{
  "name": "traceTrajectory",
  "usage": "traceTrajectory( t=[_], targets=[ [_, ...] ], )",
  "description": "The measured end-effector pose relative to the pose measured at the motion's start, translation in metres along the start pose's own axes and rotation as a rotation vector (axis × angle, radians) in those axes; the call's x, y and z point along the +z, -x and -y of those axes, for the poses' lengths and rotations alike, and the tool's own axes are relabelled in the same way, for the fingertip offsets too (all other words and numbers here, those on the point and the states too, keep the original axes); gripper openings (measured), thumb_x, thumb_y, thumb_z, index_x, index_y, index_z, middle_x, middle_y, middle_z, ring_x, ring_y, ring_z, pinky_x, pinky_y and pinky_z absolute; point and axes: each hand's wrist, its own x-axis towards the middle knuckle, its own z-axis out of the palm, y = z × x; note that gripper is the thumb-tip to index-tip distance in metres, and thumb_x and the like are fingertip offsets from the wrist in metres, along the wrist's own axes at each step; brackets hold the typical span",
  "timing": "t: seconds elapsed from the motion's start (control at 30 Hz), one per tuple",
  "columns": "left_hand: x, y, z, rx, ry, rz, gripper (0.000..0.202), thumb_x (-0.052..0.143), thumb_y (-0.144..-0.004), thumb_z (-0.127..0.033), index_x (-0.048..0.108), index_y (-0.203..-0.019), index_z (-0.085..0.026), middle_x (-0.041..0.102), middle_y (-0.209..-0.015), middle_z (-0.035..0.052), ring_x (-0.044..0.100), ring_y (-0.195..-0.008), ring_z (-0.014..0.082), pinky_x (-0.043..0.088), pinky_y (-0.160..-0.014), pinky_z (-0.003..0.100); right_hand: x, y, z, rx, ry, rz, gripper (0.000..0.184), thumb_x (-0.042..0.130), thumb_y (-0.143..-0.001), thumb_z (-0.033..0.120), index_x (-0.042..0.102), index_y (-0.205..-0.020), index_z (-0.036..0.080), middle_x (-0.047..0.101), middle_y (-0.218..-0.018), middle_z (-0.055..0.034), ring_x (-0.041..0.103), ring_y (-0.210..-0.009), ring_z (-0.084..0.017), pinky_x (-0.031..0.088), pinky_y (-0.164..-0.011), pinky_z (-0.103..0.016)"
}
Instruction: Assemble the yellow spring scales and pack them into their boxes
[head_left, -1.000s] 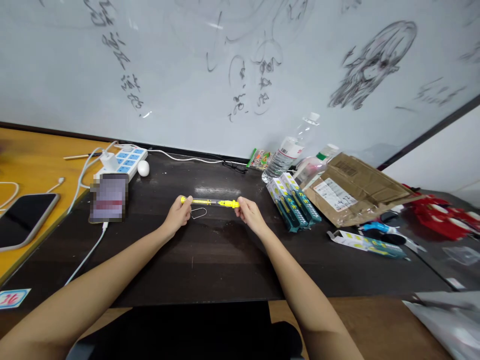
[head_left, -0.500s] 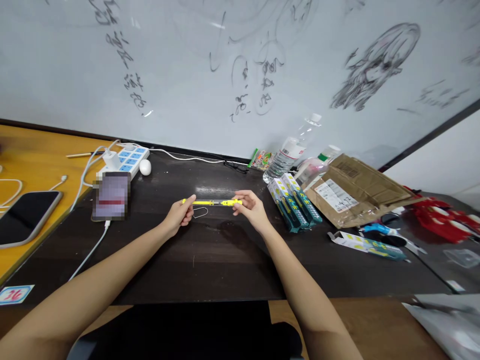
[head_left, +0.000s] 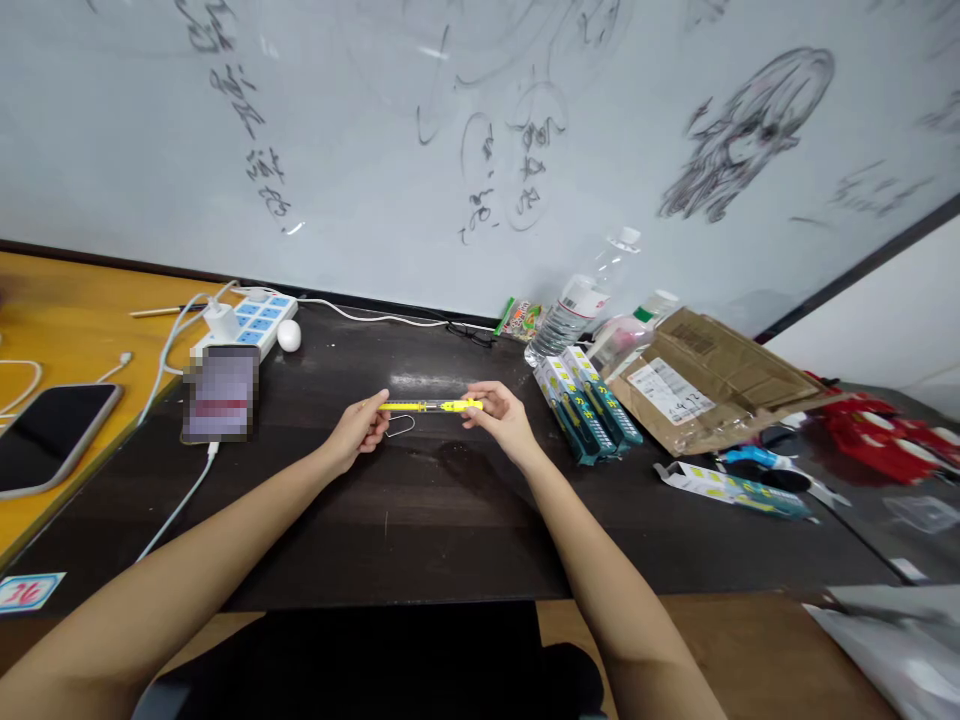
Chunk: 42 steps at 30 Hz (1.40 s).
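Since a second ago, both hands have drawn closer together along the yellow pen [head_left: 431,405]; the right hand [head_left: 501,415] has slid in from the pen's right tip to cover that end, and the left hand [head_left: 361,428] now pinches further in, so less yellow shows on the left; this suggests the person is bracing the barrel to pull or twist it apart. Both hands are closed on the pen, fingertips pinching each end, holding it level just above the dark table [head_left: 420,520], in the middle of the scene; a small wire clip [head_left: 400,427] lies on the table just below the pen, beside the left hand. To the right sit several green pen boxes [head_left: 589,402], a brown cardboard parcel [head_left: 712,375], and, farther back, clear plastic bottles [head_left: 577,300]; far left is a white power strip [head_left: 251,322] with cables; a dark phone [head_left: 49,435] rests on the orange surface at the left edge; a scribbled whiteboard [head_left: 480,150] fills the background.
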Motion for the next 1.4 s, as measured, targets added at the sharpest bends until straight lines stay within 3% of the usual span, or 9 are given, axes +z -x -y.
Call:
traceTrajectory(
  t=[0.2,0.4,0.57,0.7,0.87,1.1,1.4],
  targets=[
    [-0.0003,-0.0024,0.0038,0.020,0.000,0.008,0.036,0.051,-0.083,-0.050,0.050,-0.076,-0.015,0.039,-0.047,-0.0069,0.025,-0.031,0.0017,0.012,-0.030,0.013,-0.0029,-0.0006,-0.0002,-0.008,-0.025,-0.020,0.035,0.073,-0.071,0.030,0.058,-0.101,0.021,0.064,-0.092,-0.0018,0.064,-0.071,-0.012,0.059,-0.060,-0.027],
    [0.0020,-0.0001,0.0035,0.159,0.005,0.048,0.033,0.059,-0.080,-0.045,0.042,-0.072,-0.018,0.042,-0.053,-0.0075,0.028,-0.034,0.0013,0.016,-0.030,0.011,-0.0057,-0.0024,0.0004,0.025,-0.039,-0.074,0.035,0.074,-0.070,0.031,0.058,-0.100,0.021,0.065,-0.089,-0.0008,0.065,-0.065,-0.011,0.059,-0.057,-0.026],
    [0.0036,-0.0007,0.0050,0.209,0.016,0.091,0.028,0.061,-0.078,-0.041,0.052,-0.093,-0.019,0.045,-0.062,-0.0068,0.032,-0.037,0.0013,0.019,-0.030,0.011,-0.0062,-0.0031,0.0014,0.094,-0.080,-0.126,0.039,0.075,-0.068,0.031,0.058,-0.101,0.021,0.065,-0.085,0.0014,0.066,-0.061,-0.010,0.059,-0.057,-0.025],
    [0.0048,-0.0002,0.0046,0.243,-0.007,0.088,0.029,0.062,-0.077,-0.037,0.052,-0.098,-0.020,0.047,-0.067,-0.0062,0.034,-0.038,0.0011,0.019,-0.031,0.011,-0.0050,-0.0026,0.0024,0.131,-0.119,-0.160,0.039,0.076,-0.067,0.031,0.058,-0.101,0.021,0.064,-0.080,0.0034,0.065,-0.059,-0.009,0.060,-0.058,-0.025],
    [0.0057,0.0019,0.0038,0.223,-0.051,0.081,0.031,0.062,-0.078,-0.040,0.053,-0.098,-0.019,0.045,-0.064,-0.0067,0.032,-0.037,0.0004,0.018,-0.031,0.012,-0.0024,-0.0018,0.0025,0.147,-0.121,-0.137,0.039,0.076,-0.067,0.033,0.058,-0.099,0.021,0.065,-0.080,0.0033,0.065,-0.059,-0.010,0.060,-0.058,-0.025],
    [0.0072,-0.0002,0.0079,0.199,-0.064,0.040,0.029,0.062,-0.079,-0.043,0.045,-0.084,-0.020,0.027,-0.049,-0.0130,0.022,-0.033,0.0011,0.014,-0.032,0.011,0.0009,-0.0004,0.0018,0.122,-0.080,-0.112,0.038,0.076,-0.068,0.034,0.058,-0.099,0.021,0.067,-0.085,0.0014,0.066,-0.061,-0.010,0.059,-0.059,-0.025],
    [0.0086,0.0012,0.0059,0.180,0.002,0.027,0.035,0.062,-0.078,-0.046,0.038,-0.077,-0.021,0.026,-0.047,-0.0132,0.022,-0.034,0.0017,0.013,-0.033,0.011,0.0026,-0.0004,0.0051,0.117,-0.086,-0.118,0.037,0.075,-0.068,0.036,0.059,-0.097,0.021,0.065,-0.085,0.0007,0.067,-0.065,-0.011,0.059,-0.060,-0.026]
  ],
)
